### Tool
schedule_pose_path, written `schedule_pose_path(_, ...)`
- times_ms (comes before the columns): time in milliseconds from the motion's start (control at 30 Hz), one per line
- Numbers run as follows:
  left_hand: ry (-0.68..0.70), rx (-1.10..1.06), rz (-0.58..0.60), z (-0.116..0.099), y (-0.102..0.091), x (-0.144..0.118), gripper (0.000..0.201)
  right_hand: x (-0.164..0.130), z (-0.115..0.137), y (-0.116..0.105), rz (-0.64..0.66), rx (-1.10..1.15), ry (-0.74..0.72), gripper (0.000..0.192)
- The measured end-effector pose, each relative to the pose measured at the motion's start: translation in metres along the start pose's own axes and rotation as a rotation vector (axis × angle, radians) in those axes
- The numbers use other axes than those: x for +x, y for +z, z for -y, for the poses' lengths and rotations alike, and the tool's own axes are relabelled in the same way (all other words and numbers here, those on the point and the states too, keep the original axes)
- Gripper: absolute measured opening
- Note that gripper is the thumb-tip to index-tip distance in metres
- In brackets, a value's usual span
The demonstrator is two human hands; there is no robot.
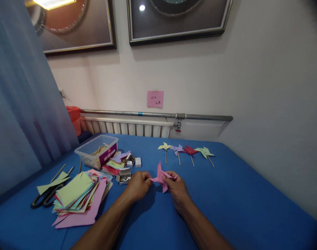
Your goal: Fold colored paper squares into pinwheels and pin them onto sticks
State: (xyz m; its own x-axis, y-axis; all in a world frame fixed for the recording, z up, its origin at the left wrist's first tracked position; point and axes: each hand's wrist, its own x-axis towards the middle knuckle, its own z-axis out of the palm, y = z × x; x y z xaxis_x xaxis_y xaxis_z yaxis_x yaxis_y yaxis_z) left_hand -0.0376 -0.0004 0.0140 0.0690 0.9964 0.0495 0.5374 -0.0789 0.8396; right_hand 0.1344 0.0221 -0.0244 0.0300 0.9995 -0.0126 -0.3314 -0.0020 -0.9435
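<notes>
Pink folded-paper pinwheel: pinched above the blue tabletop between left hand and right hand, fingers closed on its points. Risk, as judged: gathered tips springing loose or creasing under uneven grip. Clear plastic tub: thin wooden sticks inside; small open cardboard box: metallic pins, apparently.

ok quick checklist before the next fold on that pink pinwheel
1. Both hands on the pink pinwheel: left hand and right hand pinch it: ok.
2. Pinwheel lifted off the blue table: cannot tell.
3. Box of pins near the left hand: ok.
4. Sticks in the clear tub: ok.
5. Finished pinwheels apart from the hands: ok.
6. Scissors away from the hands: ok.
</notes>
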Motion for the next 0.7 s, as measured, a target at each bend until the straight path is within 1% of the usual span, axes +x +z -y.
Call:
schedule_pose_path(167, -0.011, 0.043, -0.007, 0.0005, 0.0023, 0.0001, 0.014, 0.0017, -0.0013, 0.0011, -0.011, 0.017, -0.005, 0.030)
schedule_pose_path(367, -0.013, 0.018, -0.009, 0.0005, 0.0036, -0.0003, 0.013, 0.0009, -0.0010, 0.0025, -0.026, 0.033, -0.002, 0.028)
schedule_pose_path(567, -0.015, 0.042, -0.040, -0.0011, 0.0059, -0.0007, 0.014, -0.0024, 0.0019, 0.0031, -0.030, 0.037, 0.002, 0.025)
schedule_pose_path(700, -0.016, 0.039, -0.037, -0.0019, 0.0067, -0.0008, 0.015, -0.0019, 0.0018, 0.0033, -0.040, 0.040, 0.000, 0.025)
